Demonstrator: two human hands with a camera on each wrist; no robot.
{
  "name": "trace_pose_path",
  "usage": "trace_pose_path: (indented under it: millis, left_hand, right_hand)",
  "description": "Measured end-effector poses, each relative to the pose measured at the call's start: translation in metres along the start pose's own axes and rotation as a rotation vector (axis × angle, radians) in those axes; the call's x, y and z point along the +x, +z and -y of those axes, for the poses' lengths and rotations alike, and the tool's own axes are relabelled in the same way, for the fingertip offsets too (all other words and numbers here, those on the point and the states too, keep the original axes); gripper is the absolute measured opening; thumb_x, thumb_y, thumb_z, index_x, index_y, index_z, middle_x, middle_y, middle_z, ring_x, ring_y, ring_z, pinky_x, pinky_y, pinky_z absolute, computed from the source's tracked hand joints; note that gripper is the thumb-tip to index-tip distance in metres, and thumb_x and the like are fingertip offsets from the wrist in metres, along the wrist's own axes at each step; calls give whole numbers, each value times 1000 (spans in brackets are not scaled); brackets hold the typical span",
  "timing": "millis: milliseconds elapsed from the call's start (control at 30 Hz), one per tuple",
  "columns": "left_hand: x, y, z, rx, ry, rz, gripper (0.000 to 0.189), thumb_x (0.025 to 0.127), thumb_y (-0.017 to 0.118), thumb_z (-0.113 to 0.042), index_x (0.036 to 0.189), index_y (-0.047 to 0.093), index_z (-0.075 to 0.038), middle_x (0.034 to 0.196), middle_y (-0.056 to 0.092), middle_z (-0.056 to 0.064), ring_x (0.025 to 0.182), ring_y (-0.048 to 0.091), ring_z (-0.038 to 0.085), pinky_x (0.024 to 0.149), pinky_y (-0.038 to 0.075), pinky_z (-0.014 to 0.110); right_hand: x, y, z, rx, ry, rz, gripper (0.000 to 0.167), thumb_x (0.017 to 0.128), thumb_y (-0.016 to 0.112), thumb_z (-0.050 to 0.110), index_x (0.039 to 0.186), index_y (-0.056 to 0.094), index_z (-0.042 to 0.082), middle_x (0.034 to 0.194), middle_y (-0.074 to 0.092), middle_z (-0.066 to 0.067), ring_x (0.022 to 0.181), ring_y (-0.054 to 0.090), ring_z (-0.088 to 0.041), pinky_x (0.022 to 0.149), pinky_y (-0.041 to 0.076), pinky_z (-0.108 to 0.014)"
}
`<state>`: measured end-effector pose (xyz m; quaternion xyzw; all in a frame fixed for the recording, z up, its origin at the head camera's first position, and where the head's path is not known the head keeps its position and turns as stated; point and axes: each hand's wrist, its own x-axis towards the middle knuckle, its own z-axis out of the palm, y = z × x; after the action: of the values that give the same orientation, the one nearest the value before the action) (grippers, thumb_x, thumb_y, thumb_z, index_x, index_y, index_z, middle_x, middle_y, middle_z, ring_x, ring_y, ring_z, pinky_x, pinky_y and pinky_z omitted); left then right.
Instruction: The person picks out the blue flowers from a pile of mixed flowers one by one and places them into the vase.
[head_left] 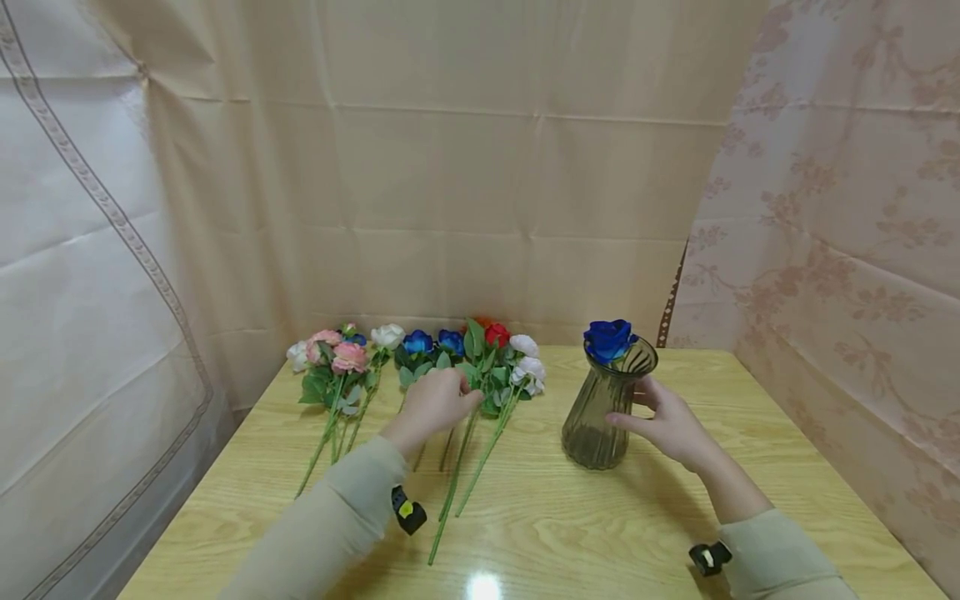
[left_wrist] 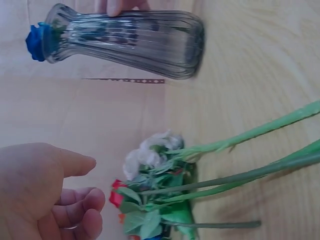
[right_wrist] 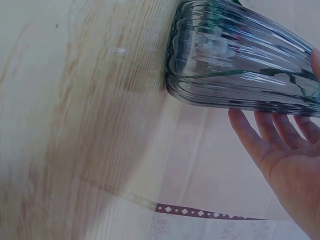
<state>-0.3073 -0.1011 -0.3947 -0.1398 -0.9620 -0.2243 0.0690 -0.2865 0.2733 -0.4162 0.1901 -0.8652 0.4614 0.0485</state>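
Note:
A smoky ribbed glass vase (head_left: 597, 425) stands at the right of the wooden table, with a blue rose (head_left: 609, 340) in its mouth. My right hand (head_left: 671, 425) holds the vase from its right side, thumb on the near face and fingers around the far side; in the right wrist view those fingers (right_wrist: 267, 127) lie along the glass. Over the stems in the middle is my left hand (head_left: 435, 404), fingers loosely bent and holding nothing in the left wrist view. Just beyond it lie a red rose (head_left: 497, 335), white flowers (head_left: 529, 371) and blue roses (head_left: 417, 342).
Pink flowers (head_left: 349, 357) and a white rose (head_left: 387, 336) lie at the table's left, stems toward me. Long green stems (head_left: 450, 492) reach toward the near edge of the table (head_left: 540, 533). A beige curtain (head_left: 480, 192) hangs behind, with patterned cloth (head_left: 847, 250) at the right.

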Motion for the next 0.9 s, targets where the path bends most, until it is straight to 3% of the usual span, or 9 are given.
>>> trace_pose_path:
  millis: [133,267,400,567,667,900]
  left_hand:
    - [-2,-10,-1,23,21,-12,28,98,68,-40,85,68,-15,60,55,-6,50,50,11,45,40,29]
    - [-3,-17,1,50,44,-16,28,99,67,-41,99,71,-14,72,63,-6,55,56,10,52,49,31]
    - [-5,-24,4,66,46,-25,28,98,68,-42,97,69,-15,79,64,-4,58,54,10,56,48,31]
    - [-8,-33,9,48,50,-25,31,98,68,-42,84,59,-16,74,54,0,56,43,13,53,36,31]
    - [-10,-35,15,64,58,-30,34,99,66,-46,84,58,-16,76,53,1,59,44,15,54,35,32]
    - [-15,-39,30,106,18,6,41,98,66,-48,118,66,-12,112,64,5,90,63,21,74,55,41]
  right_hand:
    - [0,0,-1,-2,0,-1,89,91,80,32,161,28,17,150,47,-19,132,48,-47,95,48,-64]
    - [1,0,-2,0,-3,-4,89,91,80,31,161,29,17,150,47,-19,131,49,-46,94,48,-63]
    - [1,0,-2,-3,-6,-4,89,91,80,31,161,28,17,150,47,-19,131,49,-46,94,49,-63]
    - [1,0,-1,-9,-6,-4,89,91,80,31,161,28,15,151,46,-20,131,49,-47,95,48,-64]
    - [1,0,-1,-8,-5,-5,89,91,80,31,161,28,15,151,46,-20,131,49,-47,95,48,-64]
    - [0,0,0,-9,-2,-3,90,91,80,30,161,28,15,151,46,-20,131,49,-47,95,47,-64]
